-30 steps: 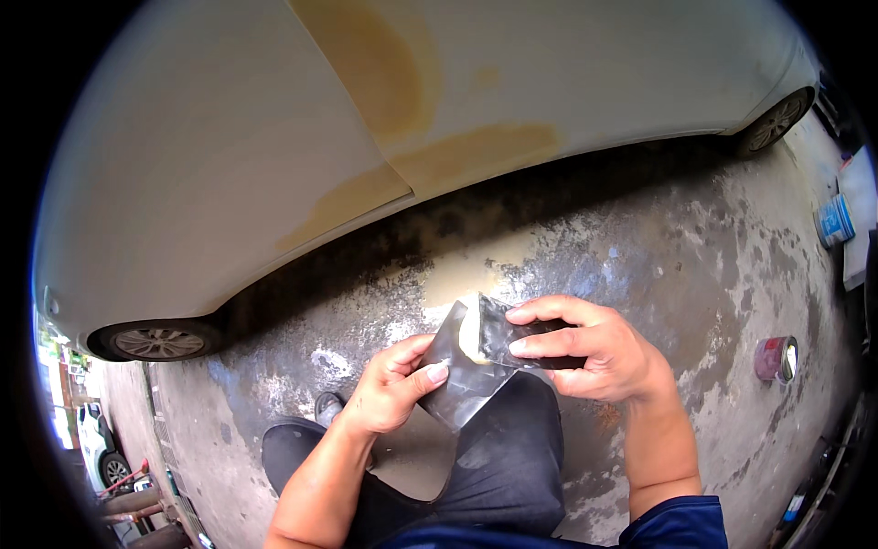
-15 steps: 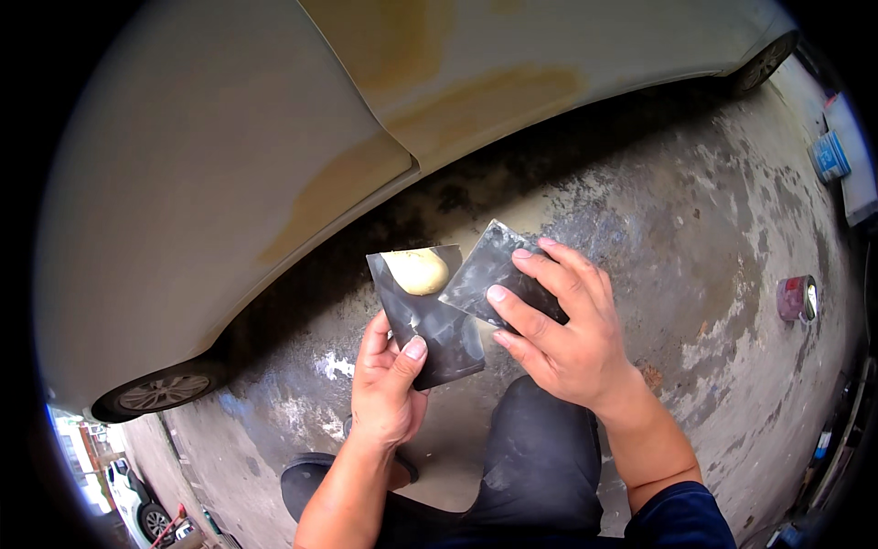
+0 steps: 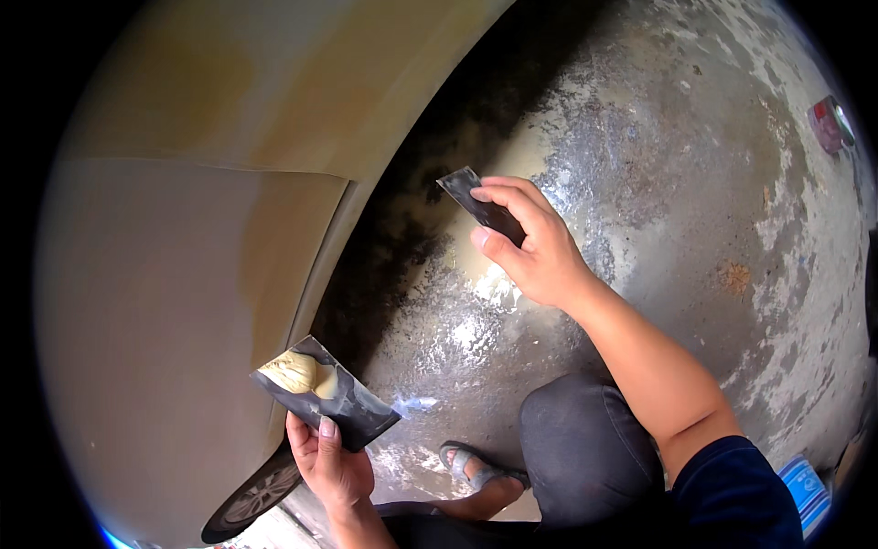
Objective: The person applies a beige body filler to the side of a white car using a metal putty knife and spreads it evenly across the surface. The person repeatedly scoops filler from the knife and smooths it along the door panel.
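My left hand (image 3: 334, 471) grips a flat dark putty spreader (image 3: 364, 412) by its lower edge, thumb on top. A lump of cream-coloured putty (image 3: 293, 373) lies at the spreader's far left end, ridged on one side. Up and to the right, my right hand (image 3: 544, 252) pinches a second dark spreader (image 3: 494, 215) between thumb and fingers, tilted above the floor. Little of its face shows, and I cannot tell whether putty is on it. The two spreaders are well apart. Beside my left hand is a pale car body (image 3: 155, 274) with a yellow-brown patch (image 3: 274, 238).
A car wheel (image 3: 261, 494) shows at the lower left. The concrete floor (image 3: 640, 201) is stained and patchy. A reddish can (image 3: 830, 123) stands at the upper right, and a blue-and-white container (image 3: 805, 494) at the lower right. My bent knee (image 3: 590, 439) is between my arms.
The view has turned, bringing the car to the left side. My hands have separated, the left one now beside the car's lower edge. The putty lump, smooth before, now has ridges.
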Tool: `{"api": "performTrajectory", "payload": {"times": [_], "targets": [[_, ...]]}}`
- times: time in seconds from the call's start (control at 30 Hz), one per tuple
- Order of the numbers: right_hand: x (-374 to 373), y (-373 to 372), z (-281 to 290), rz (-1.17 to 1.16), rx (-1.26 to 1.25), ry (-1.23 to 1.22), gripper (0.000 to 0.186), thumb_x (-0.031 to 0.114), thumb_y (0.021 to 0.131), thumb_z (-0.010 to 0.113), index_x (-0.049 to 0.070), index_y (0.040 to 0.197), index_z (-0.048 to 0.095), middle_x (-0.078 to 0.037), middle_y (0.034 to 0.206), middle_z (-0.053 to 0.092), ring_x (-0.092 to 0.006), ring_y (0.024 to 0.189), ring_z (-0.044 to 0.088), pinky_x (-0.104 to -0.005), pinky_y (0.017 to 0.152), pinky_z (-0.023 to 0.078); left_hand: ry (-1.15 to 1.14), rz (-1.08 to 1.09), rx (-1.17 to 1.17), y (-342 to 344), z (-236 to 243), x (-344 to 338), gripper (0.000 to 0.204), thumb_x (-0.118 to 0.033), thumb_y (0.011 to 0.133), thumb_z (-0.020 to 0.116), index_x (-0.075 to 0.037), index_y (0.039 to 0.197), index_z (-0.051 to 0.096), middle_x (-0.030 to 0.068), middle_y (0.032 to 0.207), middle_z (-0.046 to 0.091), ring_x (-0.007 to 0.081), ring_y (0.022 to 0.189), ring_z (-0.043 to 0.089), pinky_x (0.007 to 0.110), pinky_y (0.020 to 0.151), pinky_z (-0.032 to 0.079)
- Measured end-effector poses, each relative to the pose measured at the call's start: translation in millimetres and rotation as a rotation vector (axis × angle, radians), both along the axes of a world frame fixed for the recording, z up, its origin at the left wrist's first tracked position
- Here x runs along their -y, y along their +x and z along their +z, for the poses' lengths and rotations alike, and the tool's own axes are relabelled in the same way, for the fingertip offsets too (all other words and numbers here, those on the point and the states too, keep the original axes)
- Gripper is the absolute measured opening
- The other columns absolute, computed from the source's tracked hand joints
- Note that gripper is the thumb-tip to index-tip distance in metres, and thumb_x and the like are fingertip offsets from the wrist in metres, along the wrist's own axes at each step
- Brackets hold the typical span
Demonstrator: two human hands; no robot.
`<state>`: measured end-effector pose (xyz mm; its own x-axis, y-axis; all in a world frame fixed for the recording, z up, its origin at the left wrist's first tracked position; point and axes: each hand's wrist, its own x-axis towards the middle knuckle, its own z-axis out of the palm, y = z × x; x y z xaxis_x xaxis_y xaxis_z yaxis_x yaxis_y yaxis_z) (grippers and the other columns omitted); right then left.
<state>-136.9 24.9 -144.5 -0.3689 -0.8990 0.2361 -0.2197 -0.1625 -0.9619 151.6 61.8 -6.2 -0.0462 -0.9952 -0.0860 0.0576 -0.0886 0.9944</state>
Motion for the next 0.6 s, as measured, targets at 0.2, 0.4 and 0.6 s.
{"api": "performTrajectory", "payload": {"times": [0.2, 0.4, 0.6], "targets": [[55.0, 19.5, -30.1, -0.222, -0.075, -0.202, 0.049, 0.022, 0.084, 0.067, 0.007, 0.13, 0.053, -0.014, 0.136, 0.044, -0.038, 0.122, 0.043, -0.0453, 0.102, 0.04, 0.096, 0.044, -0.039, 13.2, -15.1, -5.0, 0.049, 0.002, 0.087, 0.056, -0.002, 0.135, 0.043, 0.0119, 0.129, 0.056, 0.0247, 0.118, 0.055, 0.042, 0.106, 0.041], [95.2, 20.7, -28.6, -0.292, -0.176, -0.259, 0.05, 0.023, 0.088, 0.062, 0.007, 0.134, 0.051, -0.015, 0.139, 0.041, -0.0375, 0.125, 0.041, -0.0446, 0.105, 0.039, 0.092, 0.052, -0.024, 26.1, -22.3, -9.2, 0.048, 0.001, 0.086, 0.058, -0.003, 0.132, 0.046, 0.0113, 0.127, 0.057, 0.0249, 0.118, 0.055, 0.042, 0.106, 0.041], [104.8, 18.5, -6.4, 0.036, 0.807, -0.039, 0.051, 0.032, 0.094, 0.055, 0.014, 0.141, 0.045, -0.003, 0.133, 0.051, -0.0176, 0.12, 0.047, -0.0387, 0.096, 0.042, 0.101, 0.066, -0.018, 32.9, -23.0, -7.5, 0.048, 0.001, 0.086, 0.058, -0.003, 0.132, 0.047, 0.0102, 0.127, 0.058, 0.0241, 0.116, 0.055, 0.041, 0.106, 0.04]]}}
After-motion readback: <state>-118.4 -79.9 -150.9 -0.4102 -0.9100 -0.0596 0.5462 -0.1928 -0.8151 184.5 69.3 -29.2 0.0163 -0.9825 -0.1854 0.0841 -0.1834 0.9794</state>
